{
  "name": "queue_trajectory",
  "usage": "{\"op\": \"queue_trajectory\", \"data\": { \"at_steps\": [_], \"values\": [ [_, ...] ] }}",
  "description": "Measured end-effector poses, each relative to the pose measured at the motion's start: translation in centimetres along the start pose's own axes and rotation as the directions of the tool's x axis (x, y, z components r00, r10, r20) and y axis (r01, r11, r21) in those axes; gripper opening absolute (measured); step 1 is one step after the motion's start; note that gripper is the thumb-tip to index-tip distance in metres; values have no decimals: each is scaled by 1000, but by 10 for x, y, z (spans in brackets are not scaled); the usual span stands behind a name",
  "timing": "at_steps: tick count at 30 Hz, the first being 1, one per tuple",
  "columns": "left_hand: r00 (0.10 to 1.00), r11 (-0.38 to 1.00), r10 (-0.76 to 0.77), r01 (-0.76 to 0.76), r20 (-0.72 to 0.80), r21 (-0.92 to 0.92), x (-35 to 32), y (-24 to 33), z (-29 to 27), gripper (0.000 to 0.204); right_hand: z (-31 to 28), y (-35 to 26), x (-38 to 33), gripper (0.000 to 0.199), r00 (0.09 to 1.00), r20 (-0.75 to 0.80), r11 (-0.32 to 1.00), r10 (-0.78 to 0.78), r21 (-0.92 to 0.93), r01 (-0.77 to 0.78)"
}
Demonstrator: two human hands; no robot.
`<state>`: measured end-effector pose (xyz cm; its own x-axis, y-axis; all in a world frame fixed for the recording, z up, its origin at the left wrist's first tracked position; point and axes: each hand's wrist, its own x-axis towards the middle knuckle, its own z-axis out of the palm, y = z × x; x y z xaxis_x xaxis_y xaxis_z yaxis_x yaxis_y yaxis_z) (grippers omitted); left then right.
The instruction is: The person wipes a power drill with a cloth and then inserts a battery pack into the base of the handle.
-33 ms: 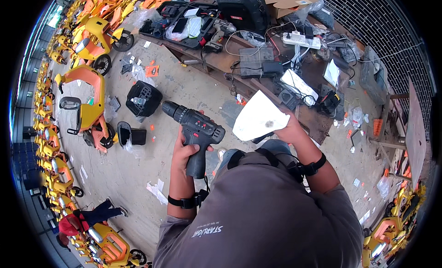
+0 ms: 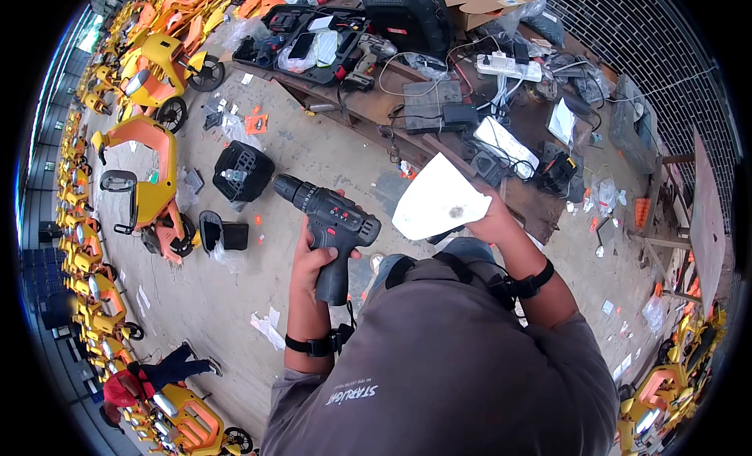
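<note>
Gripping the cordless drill [image 2: 329,225] in your fisted left hand [image 2: 311,262], your right hand [image 2: 492,217] pinches the white panel [image 2: 439,201] beside it, ready for screwing I'd guess.

Floor [image 2: 329,154]: bare concrete, strewn with scraps of white paper [image 2: 266,327] and small orange bits [image 2: 256,124].
On the floor: a black plastic housing [image 2: 243,171], a black tray-like part [image 2: 222,233], and a yellow-and-orange ride-on toy [image 2: 149,186] standing near them.
Left edge: more yellow toys [image 2: 86,260] in a row.
Surface [image 2: 376,103]: a long brown workbench bearing an open black tool case [image 2: 309,33], a white power strip [image 2: 509,66], cables and a black box [image 2: 411,17].
</note>
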<state>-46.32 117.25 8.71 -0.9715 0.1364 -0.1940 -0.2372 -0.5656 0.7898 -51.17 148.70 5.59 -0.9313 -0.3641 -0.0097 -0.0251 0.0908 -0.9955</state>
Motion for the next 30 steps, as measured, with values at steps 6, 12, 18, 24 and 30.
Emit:
{"op": "queue_trajectory", "data": {
  "at_steps": [6, 12, 18, 24, 30],
  "values": [
    [998, 998, -55, 55, 8, 24, 11, -6, 9, 96, -25, 24, -6, 30, 990, -123, 985, 70, 165, -49],
    [996, 993, -87, 84, -34, -81, 15, -18, 14, 93, -84, 110, 0, 28, 782, -490, 860, 386, 498, -112],
    [991, 969, -101, 78, -89, -234, 18, -29, 10, 75, -192, 136, 44, 36, 554, -606, 817, 571, 488, -307],
    [970, 987, -134, 113, -204, -113, 11, -40, 5, 70, -205, 138, 63, 28, 449, -405, 568, 797, 756, -327],
    [979, 984, -120, 140, -165, 113, 13, -26, 32, 80, -107, 67, 46, 27, 761, -47, 538, 647, 736, -411]
  ]
}}
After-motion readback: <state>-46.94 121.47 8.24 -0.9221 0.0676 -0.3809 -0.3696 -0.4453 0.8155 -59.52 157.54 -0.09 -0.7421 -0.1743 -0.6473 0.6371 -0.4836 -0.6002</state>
